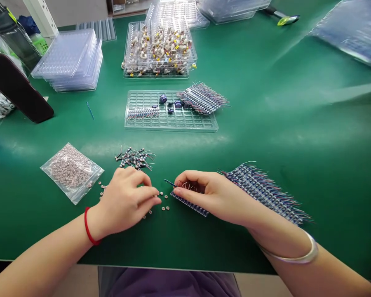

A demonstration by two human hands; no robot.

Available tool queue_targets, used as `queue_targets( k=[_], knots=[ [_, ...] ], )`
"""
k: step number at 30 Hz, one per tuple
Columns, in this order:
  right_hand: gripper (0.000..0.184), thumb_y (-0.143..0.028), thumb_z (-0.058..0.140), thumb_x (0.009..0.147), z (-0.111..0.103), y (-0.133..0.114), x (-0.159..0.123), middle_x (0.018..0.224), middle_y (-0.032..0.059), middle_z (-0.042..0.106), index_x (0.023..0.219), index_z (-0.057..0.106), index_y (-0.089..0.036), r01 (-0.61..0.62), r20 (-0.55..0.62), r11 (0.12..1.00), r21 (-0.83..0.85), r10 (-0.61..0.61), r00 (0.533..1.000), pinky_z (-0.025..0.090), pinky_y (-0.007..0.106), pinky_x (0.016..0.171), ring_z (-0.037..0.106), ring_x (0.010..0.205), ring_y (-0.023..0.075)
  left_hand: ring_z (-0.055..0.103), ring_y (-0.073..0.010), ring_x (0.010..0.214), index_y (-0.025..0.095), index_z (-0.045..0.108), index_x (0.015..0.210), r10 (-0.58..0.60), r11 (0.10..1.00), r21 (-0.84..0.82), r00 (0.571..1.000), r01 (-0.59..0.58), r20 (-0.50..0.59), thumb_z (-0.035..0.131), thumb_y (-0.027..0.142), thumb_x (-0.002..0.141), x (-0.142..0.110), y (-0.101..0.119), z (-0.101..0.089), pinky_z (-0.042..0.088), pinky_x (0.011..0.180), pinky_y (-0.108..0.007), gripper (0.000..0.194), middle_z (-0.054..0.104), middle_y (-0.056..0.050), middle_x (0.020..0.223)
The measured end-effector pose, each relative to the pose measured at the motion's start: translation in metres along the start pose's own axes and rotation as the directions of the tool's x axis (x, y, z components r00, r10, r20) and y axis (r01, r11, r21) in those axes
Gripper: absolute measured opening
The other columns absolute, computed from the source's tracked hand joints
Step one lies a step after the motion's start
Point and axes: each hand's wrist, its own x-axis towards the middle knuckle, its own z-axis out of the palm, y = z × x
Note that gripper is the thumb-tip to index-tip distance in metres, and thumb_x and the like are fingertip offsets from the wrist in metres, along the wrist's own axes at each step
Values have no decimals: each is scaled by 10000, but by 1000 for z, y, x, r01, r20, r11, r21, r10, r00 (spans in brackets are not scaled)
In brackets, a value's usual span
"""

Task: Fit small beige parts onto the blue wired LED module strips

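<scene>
My left hand [128,200] is closed in a pinch above the table. Whatever lies between its fingertips is too small to make out. Small pale round pieces [166,197] are scattered under and around these fingers. In my right hand [210,192], thumb and fingers close on a thin blue circuit board with wires [169,182], its end pointing left. Reddish wires show inside the curled fingers. Directly below that hand lies a panel of small blue boards [191,204], partly covered by it. Beyond my left hand is a loose pile of wired boards [136,158].
A clear bag of pale pieces [68,171] lies left. More wired board panels [259,192] lie by my right forearm. Further back are a clear tray [173,123] with boards and dark rolls, filled trays [159,49], stacked empty trays [71,57] and a dark phone-like slab [17,88].
</scene>
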Motion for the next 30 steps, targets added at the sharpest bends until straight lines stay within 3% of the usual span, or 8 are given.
queue_targets(
  k=[6, 16, 30],
  knots=[
    [235, -413, 584, 816, 0, -2, 1, 597, -14, 533, 736, 599, -193, -13, 0, 1000, 7, 13, 1000, 383, 251, 484, 461, 535, 132, 538, -186, 869, 207, 697, 924, 124, 978, 156, 989, -135, 80, 573, 333, 936, -4, 11, 6, 311, 760, -345, 177, 644, -41, 978],
    [228, -408, 575, 829, -4, -2, -1, 589, -18, 516, 732, 590, -201, -6, -13, 1000, -23, 6, 1000, 377, 247, 478, 452, 529, 131, 551, -209, 958, 194, 624, 1127, 176, 946, 250, 975, -205, 134, 601, 437, 908, -2, 11, 11, 320, 803, -349, 328, 614, -76, 1116],
    [196, -371, 559, 857, -5, 1, -4, 615, -15, 521, 761, 575, -200, 21, -9, 998, -66, -21, 1000, 393, 257, 501, 462, 553, 136, 528, -234, 1013, 202, 607, 1219, 203, 933, 271, 969, -235, 142, 465, 624, 897, -2, 10, 15, 306, 857, -370, 549, 620, -97, 1178]
  ],
)
